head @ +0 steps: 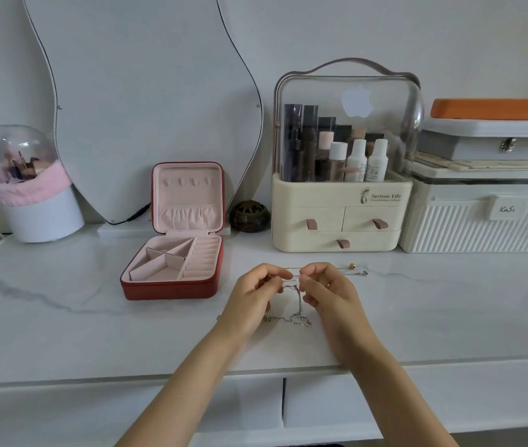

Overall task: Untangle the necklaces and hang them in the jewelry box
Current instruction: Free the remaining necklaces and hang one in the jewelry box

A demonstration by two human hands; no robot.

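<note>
Now both hands' fingers pinch the tangled necklaces — chains dangling below.

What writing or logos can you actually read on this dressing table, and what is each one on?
"Serious Life": printed on the cream cosmetics organiser, beside a small figure drawing.
A smaller line beneath it: too small to read.
"KaSi", roughly, handwritten: on the tab of the white ribbed box.
A white apple logo, no words: on the organiser's clear cover.
Bottle labels inside: too blurred to read.
</note>
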